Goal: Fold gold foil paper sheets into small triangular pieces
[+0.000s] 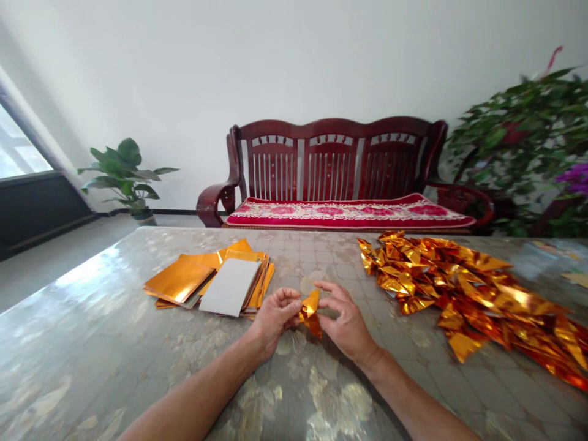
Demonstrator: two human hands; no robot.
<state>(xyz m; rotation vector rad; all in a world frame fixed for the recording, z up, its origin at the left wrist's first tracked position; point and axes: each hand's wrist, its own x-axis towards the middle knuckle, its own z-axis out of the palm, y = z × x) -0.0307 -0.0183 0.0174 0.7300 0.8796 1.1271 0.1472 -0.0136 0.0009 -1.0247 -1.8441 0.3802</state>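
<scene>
A small folded piece of gold foil paper (311, 312) is pinched between my left hand (274, 316) and my right hand (345, 321), just above the table (114, 343). Both hands grip it with their fingertips, the left from its left side and the right from its right side. To the left of my hands lies a loose stack of flat gold foil sheets (211, 280), one turned white side up. To the right sprawls a heap of folded gold foil pieces (463, 291).
The table has a glossy floral top. Behind it stands a dark red wooden bench (340, 165) with a red patterned cushion. A potted plant (126, 174) is at the back left, a large leafy plant (528, 141) at the right, a window at far left.
</scene>
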